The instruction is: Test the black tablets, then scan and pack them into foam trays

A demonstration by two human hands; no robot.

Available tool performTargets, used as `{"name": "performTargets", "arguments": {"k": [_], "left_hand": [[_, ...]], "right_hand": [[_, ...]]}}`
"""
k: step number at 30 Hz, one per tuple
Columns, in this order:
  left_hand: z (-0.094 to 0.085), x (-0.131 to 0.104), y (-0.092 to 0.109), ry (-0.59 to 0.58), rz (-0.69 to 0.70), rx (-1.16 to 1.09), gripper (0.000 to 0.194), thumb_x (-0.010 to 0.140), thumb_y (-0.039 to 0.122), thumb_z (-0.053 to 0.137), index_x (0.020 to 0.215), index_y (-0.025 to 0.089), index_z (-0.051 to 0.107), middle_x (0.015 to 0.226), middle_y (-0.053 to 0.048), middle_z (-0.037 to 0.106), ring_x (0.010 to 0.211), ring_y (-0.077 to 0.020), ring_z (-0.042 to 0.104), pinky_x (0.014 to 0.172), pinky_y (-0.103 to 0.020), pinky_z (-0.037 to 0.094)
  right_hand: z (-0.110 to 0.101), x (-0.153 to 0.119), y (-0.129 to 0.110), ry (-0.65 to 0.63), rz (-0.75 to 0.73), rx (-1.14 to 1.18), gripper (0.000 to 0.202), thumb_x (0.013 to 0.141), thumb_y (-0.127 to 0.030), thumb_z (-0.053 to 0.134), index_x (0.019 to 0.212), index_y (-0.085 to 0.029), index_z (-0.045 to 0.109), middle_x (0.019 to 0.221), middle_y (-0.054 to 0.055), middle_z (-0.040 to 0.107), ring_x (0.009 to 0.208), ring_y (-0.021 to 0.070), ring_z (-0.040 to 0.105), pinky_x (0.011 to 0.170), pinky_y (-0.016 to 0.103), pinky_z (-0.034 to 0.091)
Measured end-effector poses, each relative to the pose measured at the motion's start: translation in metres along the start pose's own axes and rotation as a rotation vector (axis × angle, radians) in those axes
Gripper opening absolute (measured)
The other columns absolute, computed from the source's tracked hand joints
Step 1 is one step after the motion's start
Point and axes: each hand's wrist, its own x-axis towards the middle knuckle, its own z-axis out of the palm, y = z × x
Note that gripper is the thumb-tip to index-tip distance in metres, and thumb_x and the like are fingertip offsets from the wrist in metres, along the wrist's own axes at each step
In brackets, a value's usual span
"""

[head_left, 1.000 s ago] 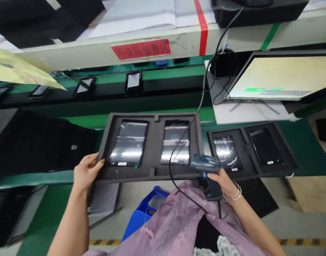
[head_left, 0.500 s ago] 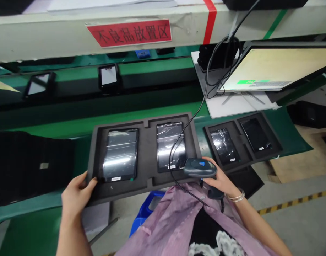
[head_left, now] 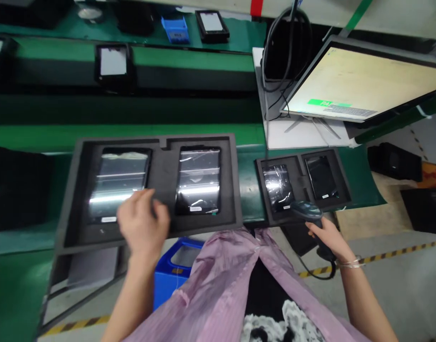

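My right hand (head_left: 327, 237) is wrapped round a dark barcode scanner (head_left: 307, 211), its head toward the smaller tray on the right. My left hand (head_left: 143, 218) hovers over the front of the large dark foam tray (head_left: 163, 190), slightly blurred. Its fingers are loosely bent, thumb apart, with nothing seen in them. It covers the lower right corner of the left tablet (head_left: 120, 178). A second tablet (head_left: 199, 178) lies in the right compartment. Both are screen up, glossy, with a small white label at the lower edge.
A second foam tray (head_left: 301, 178) holding two tablets lies to the right. Behind it a monitor (head_left: 367, 85) stands on a white board (head_left: 310, 135), with a looped black cable (head_left: 287, 47) hanging nearby. Devices (head_left: 113, 64) lie on the green line beyond. A blue bin (head_left: 164, 280) is below.
My left hand has let go of the large tray's left corner and moved right over it. My right hand has carried the scanner right, away from the large tray. The view has shifted.
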Motion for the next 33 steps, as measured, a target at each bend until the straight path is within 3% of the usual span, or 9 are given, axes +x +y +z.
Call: {"name": "performTargets", "arguments": {"k": [2, 5, 7, 10, 14, 19, 24, 30, 33], "left_hand": [[0.014, -0.019, 0.065, -0.057, 0.101, -0.087, 0.029, 0.078, 0.019, 0.048, 0.104, 0.014, 0.059, 0.107, -0.014, 0.061, 0.108, -0.0295, 0.054, 0.093, -0.049, 0.040], [0.039, -0.051, 0.150, -0.352, 0.143, -0.314, 0.032, 0.080, 0.017, 0.044, 0.110, 0.021, 0.056, 0.113, -0.011, 0.057, 0.109, -0.0266, 0.053, 0.095, -0.047, 0.039], [0.060, -0.069, 0.190, -0.530, 0.087, -0.447, 0.036, 0.082, 0.016, 0.041, 0.116, 0.019, 0.052, 0.117, -0.013, 0.054, 0.112, -0.0265, 0.049, 0.099, -0.045, 0.038], [0.092, -0.092, 0.223, -0.688, -0.064, -0.498, 0.042, 0.080, 0.015, 0.043, 0.122, 0.011, 0.044, 0.120, -0.016, 0.049, 0.115, -0.0278, 0.044, 0.101, -0.043, 0.037], [0.129, -0.113, 0.237, -0.786, -0.198, -0.440, 0.048, 0.078, 0.016, 0.049, 0.123, 0.003, 0.038, 0.116, -0.020, 0.049, 0.112, -0.0280, 0.047, 0.098, -0.041, 0.039], [0.156, -0.122, 0.246, -0.877, -0.302, -0.355, 0.047, 0.078, 0.017, 0.052, 0.121, 0.002, 0.040, 0.115, -0.022, 0.049, 0.114, -0.0299, 0.047, 0.098, -0.041, 0.037], [0.169, -0.120, 0.257, -0.912, -0.338, -0.293, 0.047, 0.080, 0.018, 0.051, 0.120, -0.002, 0.038, 0.113, -0.024, 0.048, 0.115, -0.0315, 0.045, 0.096, -0.039, 0.037], [0.178, -0.120, 0.258, -0.905, -0.354, -0.237, 0.039, 0.081, 0.014, 0.048, 0.117, 0.003, 0.040, 0.110, -0.020, 0.050, 0.113, -0.0274, 0.048, 0.096, -0.036, 0.037], [0.180, -0.119, 0.257, -0.911, -0.360, -0.216, 0.040, 0.080, 0.016, 0.050, 0.116, 0.005, 0.040, 0.111, -0.018, 0.049, 0.111, -0.0268, 0.050, 0.095, -0.035, 0.038]], "right_hand": [[-0.016, 0.010, 0.017, 0.005, 0.025, -0.058, 0.022, 0.063, -0.036, 0.065, 0.072, -0.018, 0.056, 0.047, 0.000, 0.057, 0.046, 0.0169, 0.055, 0.048, 0.027, 0.039], [-0.022, 0.022, 0.034, -0.077, 0.026, -0.042, 0.025, 0.067, -0.040, 0.061, 0.073, -0.017, 0.054, 0.050, 0.000, 0.058, 0.049, 0.0166, 0.056, 0.048, 0.026, 0.040], [-0.021, 0.029, 0.040, -0.144, 0.022, 0.008, 0.029, 0.071, -0.043, 0.058, 0.079, -0.016, 0.054, 0.053, 0.000, 0.059, 0.050, 0.0159, 0.057, 0.048, 0.025, 0.041], [-0.018, 0.039, 0.044, -0.228, 0.023, 0.079, 0.029, 0.074, -0.044, 0.055, 0.083, -0.016, 0.053, 0.053, 0.000, 0.059, 0.048, 0.0146, 0.056, 0.046, 0.024, 0.042], [-0.017, 0.049, 0.050, -0.274, 0.009, 0.104, 0.025, 0.074, -0.041, 0.057, 0.080, -0.017, 0.052, 0.052, -0.001, 0.058, 0.047, 0.0143, 0.055, 0.046, 0.024, 0.042], [-0.022, 0.054, 0.056, -0.281, -0.026, 0.125, 0.023, 0.075, -0.038, 0.058, 0.080, -0.017, 0.052, 0.053, 0.000, 0.059, 0.049, 0.0139, 0.055, 0.049, 0.024, 0.042], [-0.027, 0.058, 0.051, -0.329, -0.033, 0.192, 0.024, 0.075, -0.039, 0.057, 0.082, -0.017, 0.051, 0.053, -0.002, 0.056, 0.047, 0.0133, 0.054, 0.045, 0.023, 0.040], [-0.028, 0.061, 0.045, -0.351, -0.014, 0.212, 0.025, 0.073, -0.040, 0.058, 0.080, -0.017, 0.051, 0.053, -0.001, 0.056, 0.047, 0.0138, 0.055, 0.045, 0.023, 0.041], [-0.046, 0.071, 0.055, -0.292, -0.014, 0.180, 0.029, 0.073, -0.042, 0.058, 0.084, -0.016, 0.052, 0.055, 0.000, 0.059, 0.049, 0.0145, 0.056, 0.046, 0.024, 0.043]]}}
